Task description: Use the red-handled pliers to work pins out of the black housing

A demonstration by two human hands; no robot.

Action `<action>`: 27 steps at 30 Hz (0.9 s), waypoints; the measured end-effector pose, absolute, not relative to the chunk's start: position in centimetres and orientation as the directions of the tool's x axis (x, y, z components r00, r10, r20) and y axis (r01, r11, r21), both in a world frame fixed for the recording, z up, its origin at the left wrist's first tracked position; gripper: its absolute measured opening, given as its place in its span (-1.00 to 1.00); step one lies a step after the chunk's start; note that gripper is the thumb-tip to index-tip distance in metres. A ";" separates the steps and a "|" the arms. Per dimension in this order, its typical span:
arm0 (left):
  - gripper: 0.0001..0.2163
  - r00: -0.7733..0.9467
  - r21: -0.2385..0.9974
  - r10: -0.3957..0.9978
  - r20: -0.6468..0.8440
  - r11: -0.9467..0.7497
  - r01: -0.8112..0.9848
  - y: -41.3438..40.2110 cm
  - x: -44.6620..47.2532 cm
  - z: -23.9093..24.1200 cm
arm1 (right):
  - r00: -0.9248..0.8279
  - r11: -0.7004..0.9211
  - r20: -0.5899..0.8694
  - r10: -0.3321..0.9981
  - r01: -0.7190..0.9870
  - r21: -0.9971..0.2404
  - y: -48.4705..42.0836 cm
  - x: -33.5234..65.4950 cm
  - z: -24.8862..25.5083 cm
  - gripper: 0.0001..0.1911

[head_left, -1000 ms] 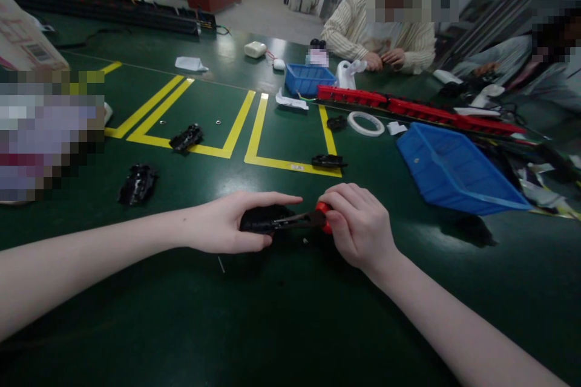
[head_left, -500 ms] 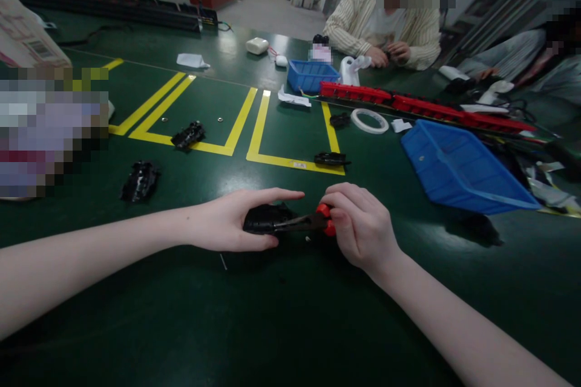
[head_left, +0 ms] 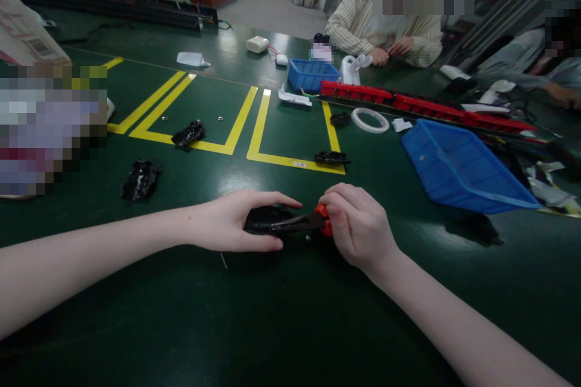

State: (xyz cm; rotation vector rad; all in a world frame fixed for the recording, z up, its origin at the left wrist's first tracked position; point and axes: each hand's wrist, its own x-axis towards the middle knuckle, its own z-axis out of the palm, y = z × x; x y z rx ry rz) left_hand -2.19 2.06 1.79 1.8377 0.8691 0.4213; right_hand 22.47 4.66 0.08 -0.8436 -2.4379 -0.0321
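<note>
My left hand (head_left: 227,221) is wrapped around a black plastic part (head_left: 263,219) on the green table, thumb on the near side and fingers on the far side. Part of that piece is hidden in the palm. My right hand (head_left: 358,227) grips red-handled pliers (head_left: 309,222), whose long dark jaws point left and meet the part. Whether the jaw tips are closed on it I cannot tell. A tiny pale bit (head_left: 308,238) lies beneath the pliers, and a thin light strip (head_left: 224,260) lies just below my left hand.
Similar black parts (head_left: 140,180) lie about the table (head_left: 254,326), some near yellow tape lines (head_left: 290,161). On the right are a blue bin (head_left: 463,163), a tape roll (head_left: 370,120) and a long red strip (head_left: 426,106). Two people sit across the table.
My right hand and the pliers have shifted slightly left, toward the black part. My left hand stays nearly still. At the far right, another person's arm has moved.
</note>
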 end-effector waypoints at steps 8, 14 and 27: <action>-0.63 0.692 0.900 0.711 -0.127 -0.210 0.382 2.5 -2.4 1.6 | -0.647 0.805 0.518 0.560 0.572 -0.156 4.8 22.6 0.3 -0.64; -0.66 0.692 0.909 0.713 -0.112 -0.209 0.362 2.3 -2.4 1.5 | -0.655 0.807 0.511 0.557 0.573 -0.145 4.7 22.4 0.2 -0.64; -0.66 0.691 0.925 0.711 -0.129 -0.166 0.343 2.3 -2.4 1.9 | -0.643 0.823 0.558 0.525 0.551 -0.138 4.9 22.5 -0.1 -0.66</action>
